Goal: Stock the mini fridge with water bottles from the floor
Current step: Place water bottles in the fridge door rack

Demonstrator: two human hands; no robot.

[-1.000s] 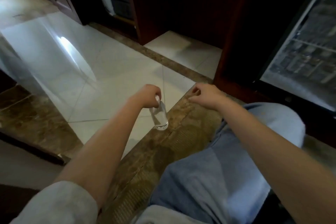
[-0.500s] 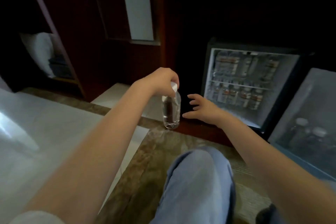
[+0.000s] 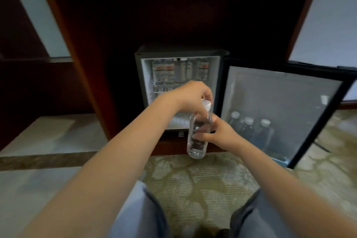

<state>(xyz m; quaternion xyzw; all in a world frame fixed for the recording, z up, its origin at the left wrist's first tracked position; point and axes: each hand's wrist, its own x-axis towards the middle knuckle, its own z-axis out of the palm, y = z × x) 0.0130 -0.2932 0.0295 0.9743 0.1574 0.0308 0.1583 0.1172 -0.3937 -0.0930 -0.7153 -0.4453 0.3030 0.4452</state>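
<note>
Right hand now gripping bottle, left hand still holding it

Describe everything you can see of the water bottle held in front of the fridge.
The water bottle is small and made of clear plastic, with a white cap. It hangs nearly upright, its top tilted slightly right, in front of the open fridge and above the carpet. The left hand holds it at the cap from above. The right hand curls its fingers round the middle.
</note>
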